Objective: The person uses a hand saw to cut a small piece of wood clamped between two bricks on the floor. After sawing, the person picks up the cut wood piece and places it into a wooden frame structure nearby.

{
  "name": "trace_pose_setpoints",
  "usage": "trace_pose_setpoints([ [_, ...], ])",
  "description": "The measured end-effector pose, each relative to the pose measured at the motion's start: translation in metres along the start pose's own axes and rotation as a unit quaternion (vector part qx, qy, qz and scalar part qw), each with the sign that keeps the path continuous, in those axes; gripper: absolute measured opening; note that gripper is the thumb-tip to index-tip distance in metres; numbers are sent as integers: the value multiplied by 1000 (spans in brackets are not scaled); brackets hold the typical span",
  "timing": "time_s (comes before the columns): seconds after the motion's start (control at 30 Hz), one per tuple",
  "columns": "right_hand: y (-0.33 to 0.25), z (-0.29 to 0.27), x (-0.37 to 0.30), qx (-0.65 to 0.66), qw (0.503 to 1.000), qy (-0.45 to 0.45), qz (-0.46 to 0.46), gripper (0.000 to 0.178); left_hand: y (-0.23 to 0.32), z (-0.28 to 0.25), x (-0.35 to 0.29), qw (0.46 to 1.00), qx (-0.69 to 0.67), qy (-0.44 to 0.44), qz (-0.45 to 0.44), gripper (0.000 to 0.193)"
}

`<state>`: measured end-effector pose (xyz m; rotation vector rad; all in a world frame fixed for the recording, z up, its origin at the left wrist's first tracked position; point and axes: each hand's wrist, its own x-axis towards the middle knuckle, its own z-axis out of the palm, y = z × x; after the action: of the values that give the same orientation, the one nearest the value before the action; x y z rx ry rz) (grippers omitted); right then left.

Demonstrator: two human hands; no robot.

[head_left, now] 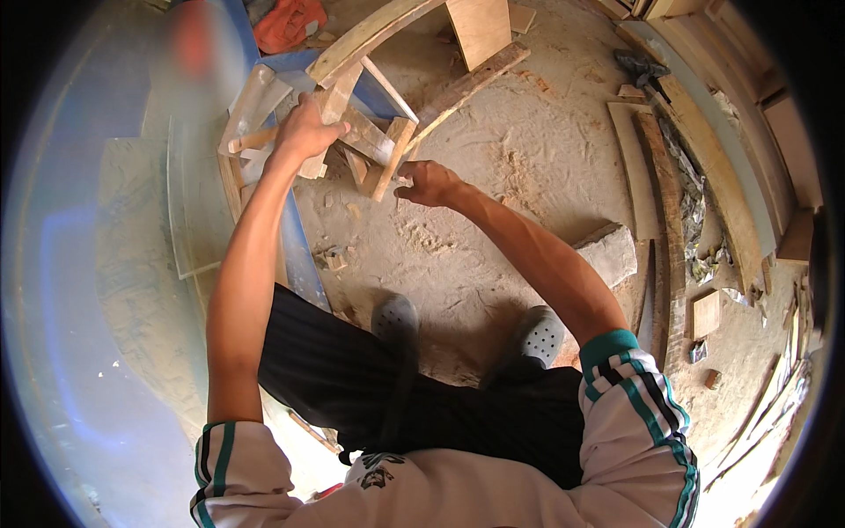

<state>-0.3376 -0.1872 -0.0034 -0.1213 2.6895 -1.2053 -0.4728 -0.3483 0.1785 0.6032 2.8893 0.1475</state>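
Observation:
A wooden frame (394, 158) of joined pieces stands in front of me, with a long curved plank (374, 35) across its far side. My left hand (304, 132) is closed round a flat wooden board (336, 99) of this frame, thumb pointing right. My right hand (429, 183) is closed beside the frame's near right corner, its fingertips pinched by the lower end of a short upright piece. A small pale bit shows at those fingertips, too small to name. A thin white rod (389, 88) slants between the frame's pieces.
A blue-edged bench (304, 255) runs along my left, with a glassy panel (189, 211) beside it. A stone block (607, 253) lies on the dusty floor at right, near long planks (662, 211). An orange cloth (289, 22) lies far left. My feet in grey clogs are below.

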Motion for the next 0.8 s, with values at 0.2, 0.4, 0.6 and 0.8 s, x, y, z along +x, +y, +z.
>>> trace_pose_setpoints([
  [0.2, 37, -15, -5, -39, 999, -1, 35, 54, -3, 9, 1, 999, -20, 39, 26, 100],
  [0.4, 71, -63, -36, -168, 978, -61, 109, 53, -22, 2, -5, 990, -109, 16, 89, 105],
  [0.6, 82, -88, -56, -236, 955, -109, 141, 52, -70, -17, -23, 977, -196, 3, 83, 89],
  [0.8, 37, -64, -41, -273, 944, -147, 111, 50, -118, -59, -57, 979, -159, 113, 63, 49],
])
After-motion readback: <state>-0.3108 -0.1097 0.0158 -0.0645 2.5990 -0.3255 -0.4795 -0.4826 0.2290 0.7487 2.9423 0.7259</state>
